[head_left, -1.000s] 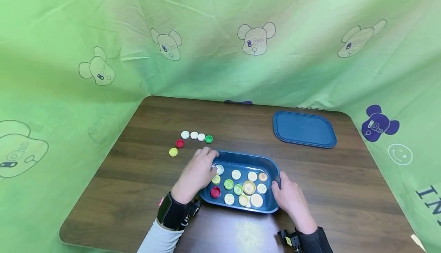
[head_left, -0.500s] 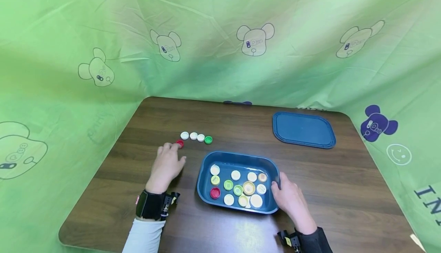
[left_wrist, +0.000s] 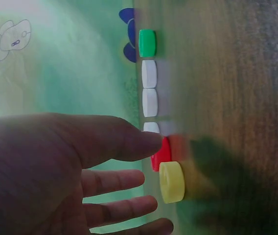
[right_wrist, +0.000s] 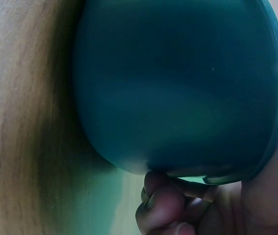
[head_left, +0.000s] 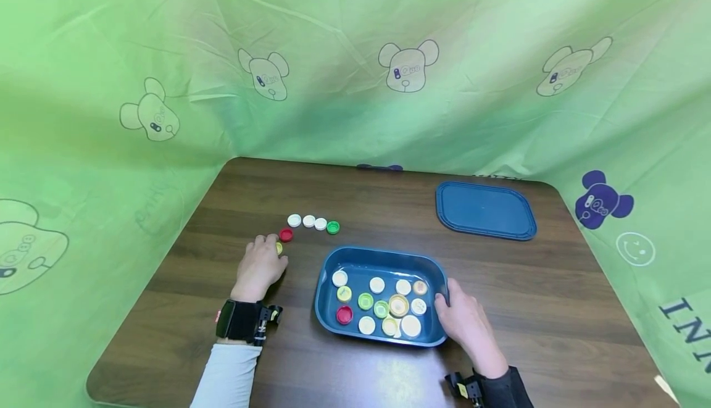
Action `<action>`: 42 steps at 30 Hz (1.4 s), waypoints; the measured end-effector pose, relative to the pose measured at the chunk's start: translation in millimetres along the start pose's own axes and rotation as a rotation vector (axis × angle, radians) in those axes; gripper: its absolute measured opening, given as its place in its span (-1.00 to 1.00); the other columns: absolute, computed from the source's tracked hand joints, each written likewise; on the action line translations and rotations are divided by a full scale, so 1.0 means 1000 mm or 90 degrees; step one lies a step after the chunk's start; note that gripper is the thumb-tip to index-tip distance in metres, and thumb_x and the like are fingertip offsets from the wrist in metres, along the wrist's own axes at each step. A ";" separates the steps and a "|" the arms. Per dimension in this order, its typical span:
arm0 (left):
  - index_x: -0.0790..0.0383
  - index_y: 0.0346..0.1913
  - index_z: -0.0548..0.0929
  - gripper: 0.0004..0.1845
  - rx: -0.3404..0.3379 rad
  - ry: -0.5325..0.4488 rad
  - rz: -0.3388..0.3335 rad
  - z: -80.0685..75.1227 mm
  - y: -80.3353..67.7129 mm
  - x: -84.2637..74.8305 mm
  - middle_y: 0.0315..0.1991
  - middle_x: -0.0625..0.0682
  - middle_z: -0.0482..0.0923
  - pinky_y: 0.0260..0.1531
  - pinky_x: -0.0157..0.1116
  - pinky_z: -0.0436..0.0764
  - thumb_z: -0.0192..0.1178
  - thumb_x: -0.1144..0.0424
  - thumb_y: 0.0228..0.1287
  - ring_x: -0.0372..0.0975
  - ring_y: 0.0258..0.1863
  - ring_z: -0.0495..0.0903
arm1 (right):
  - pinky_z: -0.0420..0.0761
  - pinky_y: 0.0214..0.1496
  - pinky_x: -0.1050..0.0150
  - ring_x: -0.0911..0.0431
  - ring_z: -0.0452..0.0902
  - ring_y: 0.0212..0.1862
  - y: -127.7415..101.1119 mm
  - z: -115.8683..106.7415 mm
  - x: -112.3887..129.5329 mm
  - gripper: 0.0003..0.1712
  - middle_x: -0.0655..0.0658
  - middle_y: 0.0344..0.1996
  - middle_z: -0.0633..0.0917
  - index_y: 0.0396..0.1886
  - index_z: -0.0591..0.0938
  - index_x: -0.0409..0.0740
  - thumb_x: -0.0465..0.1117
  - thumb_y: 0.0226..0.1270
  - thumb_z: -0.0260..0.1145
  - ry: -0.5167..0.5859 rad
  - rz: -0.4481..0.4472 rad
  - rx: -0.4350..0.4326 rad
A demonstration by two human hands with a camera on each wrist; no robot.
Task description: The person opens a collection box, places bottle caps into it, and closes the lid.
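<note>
A blue tray [head_left: 383,252] with several bottle caps in it, white, yellow, green and red, sits on the brown table. My right hand [head_left: 455,309] grips its right rim, fingers [right_wrist: 163,200] curled under the edge of the tray [right_wrist: 178,88]. My left hand [head_left: 265,258] lies open on the table left of the tray, holding nothing. In the left wrist view my left hand [left_wrist: 146,161] has straight fingers, their tips beside a yellow cap [left_wrist: 172,182] and a red cap [left_wrist: 162,153]. That yellow cap [head_left: 279,247] is partly hidden by the fingers in the head view.
Beyond the red cap [head_left: 286,234], three white caps [head_left: 308,221] and a green cap [head_left: 332,227] form a curved row. A blue lid [head_left: 486,210] lies at the back right. Green cloth walls close in the table on three sides.
My left hand left the tray's left end and moved left to the yellow and red caps on the table. The right hand stayed on the tray's rim.
</note>
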State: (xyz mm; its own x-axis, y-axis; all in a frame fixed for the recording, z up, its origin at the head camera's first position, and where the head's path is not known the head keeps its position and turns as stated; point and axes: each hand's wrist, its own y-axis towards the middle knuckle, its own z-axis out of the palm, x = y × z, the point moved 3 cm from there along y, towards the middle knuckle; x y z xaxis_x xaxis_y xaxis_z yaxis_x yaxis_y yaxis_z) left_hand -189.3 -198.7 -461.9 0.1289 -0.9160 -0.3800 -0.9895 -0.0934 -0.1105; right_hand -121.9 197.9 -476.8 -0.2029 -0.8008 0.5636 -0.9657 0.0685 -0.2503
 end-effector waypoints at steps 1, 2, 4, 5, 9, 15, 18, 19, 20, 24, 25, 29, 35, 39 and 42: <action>0.47 0.34 0.38 -0.41 0.001 0.001 0.000 0.001 0.000 0.000 0.16 0.43 0.42 -0.01 0.20 0.55 0.20 0.23 0.34 0.25 0.12 0.43 | 0.42 -0.51 0.23 0.04 0.48 -0.43 0.000 0.000 0.000 -0.72 -0.19 -0.37 0.54 0.04 0.42 -0.26 -0.15 0.54 0.08 0.000 -0.001 -0.001; 0.47 0.33 0.39 -0.42 0.001 0.002 0.001 0.001 0.001 0.000 0.15 0.43 0.43 -0.02 0.20 0.55 0.20 0.24 0.34 0.25 0.10 0.44 | 0.42 -0.51 0.23 0.04 0.47 -0.44 0.000 0.000 0.000 -0.72 -0.19 -0.38 0.54 0.04 0.42 -0.26 -0.15 0.54 0.08 -0.001 -0.002 -0.003; 0.47 0.32 0.40 -0.44 -0.002 0.001 0.002 0.002 0.002 0.001 0.12 0.41 0.44 -0.04 0.19 0.56 0.20 0.26 0.33 0.24 0.08 0.46 | 0.42 -0.51 0.23 0.04 0.47 -0.44 0.000 -0.001 0.000 -0.73 -0.18 -0.39 0.53 0.03 0.42 -0.26 -0.15 0.54 0.08 -0.001 -0.002 -0.004; 0.48 0.30 0.41 -0.45 -0.005 0.001 0.002 0.003 0.003 0.001 0.10 0.41 0.45 -0.05 0.18 0.56 0.19 0.27 0.32 0.23 0.07 0.47 | 0.42 -0.51 0.23 0.03 0.47 -0.44 0.000 -0.001 0.000 -0.73 -0.18 -0.39 0.53 0.03 0.42 -0.26 -0.15 0.54 0.08 -0.002 -0.002 -0.004; 0.51 0.20 0.46 -0.52 -0.029 -0.004 0.012 0.005 0.005 0.003 0.00 0.40 0.48 -0.07 0.15 0.55 0.19 0.34 0.25 0.23 0.00 0.50 | 0.41 -0.51 0.23 0.03 0.46 -0.44 0.000 -0.001 0.000 -0.74 -0.18 -0.40 0.52 0.02 0.42 -0.26 -0.15 0.53 0.08 -0.007 -0.002 -0.007; 0.55 -0.04 0.52 -0.67 -0.078 -0.002 0.024 0.006 0.006 0.008 -0.16 0.39 0.48 -0.09 0.13 0.52 0.17 0.42 0.15 0.25 -0.13 0.52 | 0.40 -0.50 0.22 0.02 0.46 -0.44 0.000 0.001 0.001 -0.73 -0.19 -0.40 0.53 0.02 0.42 -0.26 -0.15 0.53 0.08 -0.013 -0.008 -0.006; 0.55 -0.08 0.53 -0.71 -0.088 -0.001 0.027 0.007 0.007 0.009 -0.18 0.39 0.48 -0.09 0.14 0.53 0.19 0.40 0.19 0.26 -0.14 0.53 | 0.43 -0.48 0.22 0.03 0.48 -0.42 0.000 0.002 0.001 -0.71 -0.22 -0.33 0.57 0.06 0.42 -0.27 -0.16 0.53 0.08 -0.013 -0.005 -0.007; 0.56 -0.10 0.54 -0.72 -0.091 0.000 0.029 0.007 0.007 0.010 -0.19 0.40 0.49 -0.10 0.15 0.53 0.19 0.40 0.20 0.26 -0.14 0.53 | 0.43 -0.48 0.22 0.02 0.49 -0.42 0.000 0.002 0.001 -0.71 -0.22 -0.32 0.58 0.06 0.42 -0.26 -0.15 0.53 0.08 -0.012 -0.004 -0.006; 0.56 -0.11 0.54 -0.73 -0.094 0.001 0.031 0.007 0.008 0.010 -0.20 0.40 0.49 -0.10 0.15 0.53 0.19 0.40 0.20 0.27 -0.15 0.54 | 0.43 -0.48 0.22 0.03 0.49 -0.41 0.000 0.002 0.001 -0.71 -0.23 -0.31 0.58 0.07 0.43 -0.26 -0.15 0.53 0.08 -0.013 -0.004 -0.007; 0.55 -0.16 0.54 -0.78 -0.104 0.005 0.033 0.006 0.010 0.009 -0.24 0.40 0.51 -0.12 0.14 0.54 0.19 0.43 0.19 0.27 -0.18 0.55 | 0.41 -0.50 0.22 0.03 0.47 -0.44 0.000 0.001 0.000 -0.73 -0.20 -0.38 0.54 0.03 0.42 -0.25 -0.15 0.53 0.08 -0.009 -0.004 -0.006; 0.55 -0.16 0.53 -0.78 -0.103 0.004 0.031 0.006 0.010 0.009 -0.24 0.39 0.51 -0.13 0.14 0.53 0.19 0.42 0.20 0.26 -0.18 0.55 | 0.41 -0.51 0.22 0.03 0.47 -0.44 0.000 0.001 0.000 -0.73 -0.19 -0.39 0.53 0.02 0.42 -0.25 -0.15 0.53 0.09 -0.008 -0.004 -0.005; 0.53 -0.15 0.50 -0.74 -0.100 -0.003 0.025 0.006 0.013 0.009 -0.24 0.39 0.51 -0.13 0.14 0.52 0.22 0.37 0.23 0.26 -0.16 0.55 | 0.41 -0.51 0.22 0.03 0.46 -0.45 0.001 0.000 0.000 -0.73 -0.19 -0.39 0.53 0.02 0.41 -0.26 -0.15 0.54 0.08 -0.007 -0.002 -0.004; 0.54 -0.04 0.47 -0.63 -0.102 -0.009 0.021 0.007 0.017 0.009 -0.16 0.43 0.52 -0.09 0.17 0.53 0.25 0.31 0.21 0.29 -0.11 0.55 | 0.43 -0.50 0.23 0.03 0.48 -0.43 0.001 0.000 0.001 -0.71 -0.19 -0.37 0.54 0.05 0.41 -0.26 -0.14 0.55 0.08 -0.002 0.004 0.001; 0.53 -0.01 0.50 -0.62 -0.103 -0.001 0.024 0.008 0.020 0.009 -0.17 0.41 0.52 -0.13 0.16 0.54 0.26 0.31 0.22 0.27 -0.13 0.56 | 0.42 -0.51 0.23 0.04 0.47 -0.45 0.001 0.000 0.001 -0.72 -0.18 -0.41 0.52 0.04 0.41 -0.26 -0.14 0.55 0.07 0.001 0.005 0.002; 0.51 -0.05 0.54 -0.67 -0.107 0.003 0.024 0.009 0.020 0.009 -0.20 0.39 0.53 -0.16 0.15 0.55 0.25 0.33 0.20 0.26 -0.15 0.57 | 0.42 -0.51 0.23 0.04 0.46 -0.45 0.001 0.000 0.000 -0.73 -0.17 -0.41 0.52 0.04 0.41 -0.26 -0.14 0.55 0.07 0.000 0.004 -0.001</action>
State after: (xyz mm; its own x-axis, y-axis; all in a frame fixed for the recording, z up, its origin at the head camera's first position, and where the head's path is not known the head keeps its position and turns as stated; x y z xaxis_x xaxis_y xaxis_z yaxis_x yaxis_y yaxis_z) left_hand -207.6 -205.7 -475.7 0.0915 -0.9219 -0.3764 -0.9907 -0.1225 0.0592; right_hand -122.8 197.5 -477.1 -0.2097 -0.7999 0.5623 -0.9644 0.0746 -0.2535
